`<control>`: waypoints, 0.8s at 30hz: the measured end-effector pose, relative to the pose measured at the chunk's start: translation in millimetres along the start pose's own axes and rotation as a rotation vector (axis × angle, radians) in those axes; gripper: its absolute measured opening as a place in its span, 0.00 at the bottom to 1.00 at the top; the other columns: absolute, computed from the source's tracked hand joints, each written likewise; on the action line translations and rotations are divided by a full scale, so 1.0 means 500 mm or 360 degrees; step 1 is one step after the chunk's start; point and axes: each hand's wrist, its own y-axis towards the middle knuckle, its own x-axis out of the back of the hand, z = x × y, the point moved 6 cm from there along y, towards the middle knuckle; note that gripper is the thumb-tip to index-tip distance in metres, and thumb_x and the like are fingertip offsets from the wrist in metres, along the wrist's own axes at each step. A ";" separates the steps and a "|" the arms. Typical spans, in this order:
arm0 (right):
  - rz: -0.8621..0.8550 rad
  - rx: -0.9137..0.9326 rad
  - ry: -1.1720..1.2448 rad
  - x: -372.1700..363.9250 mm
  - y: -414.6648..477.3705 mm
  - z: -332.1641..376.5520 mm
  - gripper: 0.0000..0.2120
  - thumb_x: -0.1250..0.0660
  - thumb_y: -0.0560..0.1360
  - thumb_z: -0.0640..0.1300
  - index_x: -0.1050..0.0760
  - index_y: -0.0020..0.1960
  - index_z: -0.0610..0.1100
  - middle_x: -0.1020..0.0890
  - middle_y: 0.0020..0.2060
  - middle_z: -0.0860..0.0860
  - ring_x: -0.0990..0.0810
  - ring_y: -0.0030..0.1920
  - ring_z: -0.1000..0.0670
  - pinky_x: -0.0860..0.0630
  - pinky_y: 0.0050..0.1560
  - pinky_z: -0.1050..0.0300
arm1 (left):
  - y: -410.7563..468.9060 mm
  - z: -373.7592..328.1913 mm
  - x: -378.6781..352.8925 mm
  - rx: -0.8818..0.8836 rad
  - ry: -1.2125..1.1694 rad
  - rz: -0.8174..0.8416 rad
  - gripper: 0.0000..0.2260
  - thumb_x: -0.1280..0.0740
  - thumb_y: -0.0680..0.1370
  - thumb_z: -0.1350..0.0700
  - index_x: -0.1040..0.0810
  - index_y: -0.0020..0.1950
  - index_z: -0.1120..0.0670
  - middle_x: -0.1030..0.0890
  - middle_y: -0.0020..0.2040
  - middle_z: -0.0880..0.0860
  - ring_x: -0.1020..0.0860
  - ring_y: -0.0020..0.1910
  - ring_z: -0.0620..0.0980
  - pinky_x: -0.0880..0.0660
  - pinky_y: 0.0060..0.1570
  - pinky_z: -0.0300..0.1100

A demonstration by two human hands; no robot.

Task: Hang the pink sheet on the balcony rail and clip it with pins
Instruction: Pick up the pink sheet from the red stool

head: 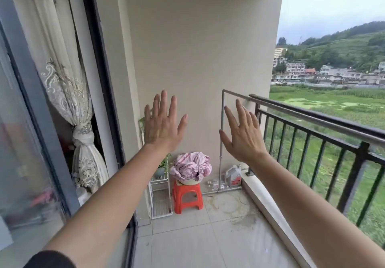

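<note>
Head view is showing left hand (163,124) and right hand (244,134) spreading empty fingers; below the fingertips, pink sheet (190,167) is waiting bundled, balcony rail (312,114) bare.

We saw the pink sheet (190,167) bundled in a basin (188,182) by the far wall; the dark balcony rail (312,114) ran bare along our right

floor (208,244) — tiled | stool (187,194), rack (160,201), jug (233,176) on it
</note>
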 end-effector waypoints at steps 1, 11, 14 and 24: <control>0.0029 0.0010 0.0002 -0.028 0.009 -0.003 0.33 0.47 0.81 0.60 0.48 0.81 0.45 0.48 0.80 0.37 0.43 0.78 0.38 0.44 0.76 0.40 | 0.009 0.008 -0.030 0.0026 -0.0011 0.0039 0.29 0.52 0.82 0.40 0.43 0.79 0.55 0.49 0.80 0.58 0.47 0.78 0.59 0.47 0.74 0.60; 0.0239 -0.0128 0.0128 -0.438 0.149 -0.141 0.36 0.43 0.80 0.58 0.51 0.82 0.44 0.49 0.79 0.37 0.41 0.77 0.38 0.42 0.75 0.42 | 0.137 0.067 -0.471 0.0128 0.0112 0.0328 0.30 0.53 0.82 0.39 0.45 0.79 0.53 0.50 0.81 0.57 0.48 0.78 0.57 0.46 0.74 0.59; 0.0325 -0.0146 0.0200 -0.560 0.229 -0.197 0.37 0.42 0.80 0.57 0.52 0.81 0.43 0.48 0.79 0.36 0.39 0.77 0.37 0.41 0.75 0.43 | 0.206 0.081 -0.591 0.0156 0.0146 0.0443 0.30 0.54 0.82 0.39 0.47 0.80 0.53 0.51 0.81 0.56 0.48 0.78 0.57 0.46 0.74 0.59; 0.0543 -0.0153 0.0286 -0.972 0.472 -0.251 0.39 0.39 0.78 0.56 0.52 0.81 0.44 0.46 0.79 0.36 0.38 0.76 0.37 0.40 0.74 0.43 | 0.386 0.202 -0.919 0.0191 0.0168 0.0546 0.30 0.52 0.82 0.39 0.46 0.80 0.53 0.50 0.81 0.58 0.46 0.78 0.58 0.45 0.74 0.59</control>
